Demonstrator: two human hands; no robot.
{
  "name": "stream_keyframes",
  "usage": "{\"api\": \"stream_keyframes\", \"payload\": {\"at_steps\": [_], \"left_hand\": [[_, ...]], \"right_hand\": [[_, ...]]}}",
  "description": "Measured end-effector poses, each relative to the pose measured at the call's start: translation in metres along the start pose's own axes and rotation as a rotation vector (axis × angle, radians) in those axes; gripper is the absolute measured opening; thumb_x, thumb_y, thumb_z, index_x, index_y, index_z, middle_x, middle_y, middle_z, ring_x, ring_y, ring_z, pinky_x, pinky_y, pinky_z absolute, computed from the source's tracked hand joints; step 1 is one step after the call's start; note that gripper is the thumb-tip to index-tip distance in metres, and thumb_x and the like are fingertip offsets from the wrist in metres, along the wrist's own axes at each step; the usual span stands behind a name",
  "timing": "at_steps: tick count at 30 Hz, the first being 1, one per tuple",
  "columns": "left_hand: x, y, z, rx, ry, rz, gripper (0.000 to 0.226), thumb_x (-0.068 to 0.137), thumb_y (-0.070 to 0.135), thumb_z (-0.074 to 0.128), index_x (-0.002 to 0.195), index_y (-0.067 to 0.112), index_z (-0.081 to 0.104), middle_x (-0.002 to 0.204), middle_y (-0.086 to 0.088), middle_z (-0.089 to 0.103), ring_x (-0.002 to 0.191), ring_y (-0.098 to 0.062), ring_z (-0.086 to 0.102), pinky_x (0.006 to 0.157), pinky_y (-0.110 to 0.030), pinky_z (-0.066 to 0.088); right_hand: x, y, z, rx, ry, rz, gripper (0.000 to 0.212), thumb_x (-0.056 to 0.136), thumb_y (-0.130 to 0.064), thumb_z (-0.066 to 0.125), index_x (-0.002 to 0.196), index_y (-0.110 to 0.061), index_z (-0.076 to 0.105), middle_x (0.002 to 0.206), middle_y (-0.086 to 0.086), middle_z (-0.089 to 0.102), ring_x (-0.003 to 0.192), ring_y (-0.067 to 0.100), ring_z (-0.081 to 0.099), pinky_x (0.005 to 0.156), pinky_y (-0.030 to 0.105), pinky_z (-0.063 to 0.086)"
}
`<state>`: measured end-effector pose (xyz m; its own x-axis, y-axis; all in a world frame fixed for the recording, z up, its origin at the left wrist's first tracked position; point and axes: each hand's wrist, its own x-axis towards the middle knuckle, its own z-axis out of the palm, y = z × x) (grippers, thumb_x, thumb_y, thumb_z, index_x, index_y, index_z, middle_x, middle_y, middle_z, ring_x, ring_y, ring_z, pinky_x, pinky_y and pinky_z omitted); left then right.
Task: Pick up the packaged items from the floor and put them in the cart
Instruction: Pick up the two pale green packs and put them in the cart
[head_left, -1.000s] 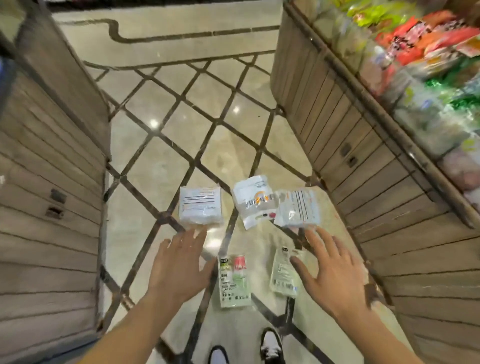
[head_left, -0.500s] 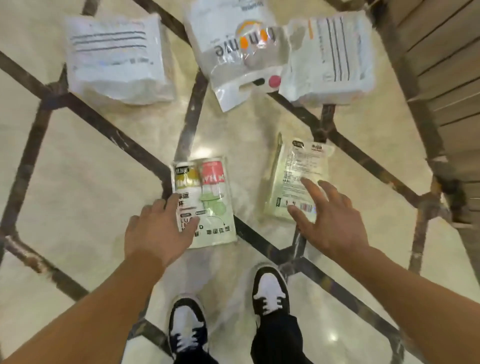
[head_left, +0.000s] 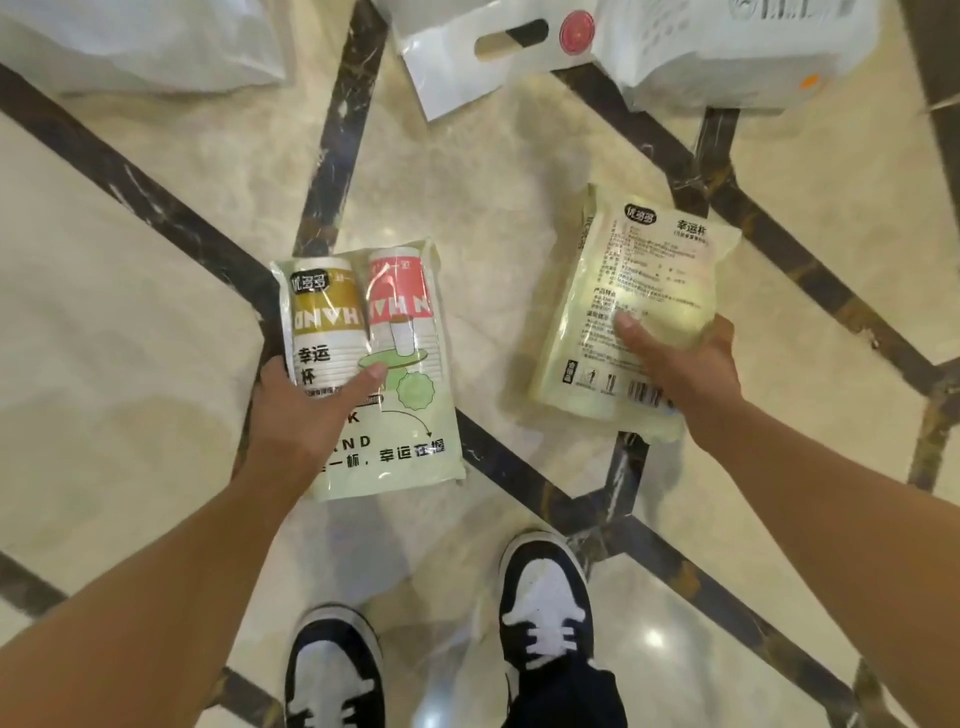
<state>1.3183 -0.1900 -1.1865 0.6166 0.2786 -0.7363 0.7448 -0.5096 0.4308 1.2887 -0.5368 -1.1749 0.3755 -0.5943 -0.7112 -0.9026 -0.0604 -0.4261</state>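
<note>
Two packs of paper cups lie on the marble floor. The left cup pack (head_left: 395, 332) shows gold and red cups face up; my left hand (head_left: 306, 405) grips its lower left edge, thumb on top. The right cup pack (head_left: 639, 291) lies label side up, pale green, and my right hand (head_left: 685, 369) clasps its lower right corner, thumb pressed on the front. Three white packages sit further ahead: a left white bag (head_left: 140, 41), a middle bag with a handle slot (head_left: 478, 67), and a right white package (head_left: 727, 57). No cart is in view.
The floor is beige marble with dark diagonal inlay strips (head_left: 156, 208). My two black-and-white sneakers (head_left: 545, 608) stand just below the packs, with dark trousers over the right one.
The camera dropped lower and closer to the floor. Both hands went from reaching with spread fingers to closing on the two cup packs.
</note>
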Motion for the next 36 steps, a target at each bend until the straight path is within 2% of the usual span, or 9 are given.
{"api": "stream_keyframes", "payload": {"at_steps": [2, 5, 10, 17, 20, 22, 28, 31, 36], "left_hand": [[-0.004, -0.001, 0.002, -0.058, -0.022, 0.014, 0.051, 0.075, 0.044, 0.090, 0.118, 0.026, 0.068, 0.094, 0.013, 0.078, 0.064, 0.007, 0.072, 0.046, -0.008, 0.049], [-0.014, 0.002, 0.000, -0.105, -0.063, -0.012, 0.031, 0.075, 0.038, 0.091, 0.094, 0.028, 0.068, 0.068, 0.017, 0.075, 0.049, 0.010, 0.066, 0.039, -0.008, 0.044], [-0.037, 0.019, -0.018, -0.122, -0.007, -0.066, 0.043, 0.072, 0.056, 0.087, 0.096, 0.024, 0.071, 0.083, 0.006, 0.076, 0.070, -0.013, 0.074, 0.055, -0.025, 0.051], [-0.105, 0.091, -0.089, -0.133, 0.096, 0.051, 0.051, 0.069, 0.059, 0.088, 0.103, 0.024, 0.074, 0.090, 0.004, 0.079, 0.077, -0.016, 0.077, 0.071, -0.031, 0.061], [-0.152, 0.149, -0.133, -0.133, 0.105, 0.163, 0.037, 0.073, 0.047, 0.090, 0.096, 0.022, 0.075, 0.081, 0.007, 0.076, 0.056, -0.001, 0.072, 0.048, -0.018, 0.052], [-0.189, 0.196, -0.166, -0.127, 0.098, 0.254, 0.041, 0.071, 0.049, 0.091, 0.097, 0.022, 0.076, 0.082, 0.007, 0.077, 0.065, -0.007, 0.074, 0.056, -0.024, 0.053], [-0.332, 0.356, -0.269, -0.207, 0.091, 0.562, 0.029, 0.071, 0.046, 0.089, 0.089, 0.027, 0.076, 0.074, 0.017, 0.079, 0.071, -0.002, 0.075, 0.066, -0.026, 0.056], [-0.418, 0.426, -0.324, -0.282, 0.047, 0.675, 0.029, 0.072, 0.042, 0.091, 0.093, 0.026, 0.079, 0.082, 0.014, 0.081, 0.079, -0.009, 0.078, 0.075, -0.035, 0.061], [-0.571, 0.518, -0.405, -0.357, -0.040, 0.875, 0.038, 0.064, 0.050, 0.089, 0.089, 0.024, 0.078, 0.074, 0.013, 0.080, 0.061, -0.002, 0.074, 0.062, -0.028, 0.058]], "right_hand": [[-0.001, 0.003, 0.005, 0.048, 0.021, 0.012, 0.115, 0.058, -0.064, 0.095, 0.147, -0.019, 0.037, 0.130, -0.001, 0.062, 0.117, 0.028, 0.066, 0.097, 0.051, 0.059], [-0.013, 0.003, 0.013, 0.078, 0.034, 0.021, 0.107, 0.067, -0.058, 0.093, 0.147, -0.019, 0.034, 0.123, -0.003, 0.059, 0.113, 0.027, 0.066, 0.096, 0.050, 0.059], [-0.039, -0.003, 0.015, 0.158, 0.041, 0.035, 0.101, 0.071, -0.060, 0.089, 0.147, -0.022, 0.035, 0.123, 0.000, 0.064, 0.108, 0.029, 0.070, 0.093, 0.046, 0.060], [-0.117, -0.062, -0.032, 0.199, -0.040, -0.165, 0.087, 0.074, -0.059, 0.089, 0.143, -0.025, 0.050, 0.121, -0.003, 0.073, 0.103, 0.020, 0.075, 0.089, 0.045, 0.063], [-0.162, -0.118, -0.082, 0.208, -0.039, -0.332, 0.070, 0.083, -0.049, 0.085, 0.141, -0.028, 0.052, 0.113, -0.014, 0.072, 0.100, 0.006, 0.072, 0.085, 0.030, 0.058], [-0.191, -0.166, -0.125, 0.197, -0.082, -0.429, 0.067, 0.084, -0.048, 0.084, 0.140, -0.029, 0.053, 0.115, -0.016, 0.071, 0.102, 0.002, 0.069, 0.079, 0.023, 0.054], [-0.315, -0.318, -0.289, 0.151, -0.068, -0.728, 0.093, 0.069, -0.077, 0.082, 0.146, -0.035, 0.051, 0.127, -0.005, 0.075, 0.105, 0.020, 0.077, 0.085, 0.049, 0.064], [-0.410, -0.378, -0.376, 0.221, 0.026, -0.825, 0.090, 0.070, -0.076, 0.083, 0.146, -0.042, 0.049, 0.132, -0.013, 0.071, 0.112, 0.013, 0.073, 0.094, 0.048, 0.060], [-0.571, -0.425, -0.502, 0.419, 0.161, -0.939, 0.082, 0.075, -0.054, 0.087, 0.144, -0.031, 0.049, 0.125, -0.015, 0.071, 0.106, 0.000, 0.072, 0.091, 0.033, 0.058]]}}
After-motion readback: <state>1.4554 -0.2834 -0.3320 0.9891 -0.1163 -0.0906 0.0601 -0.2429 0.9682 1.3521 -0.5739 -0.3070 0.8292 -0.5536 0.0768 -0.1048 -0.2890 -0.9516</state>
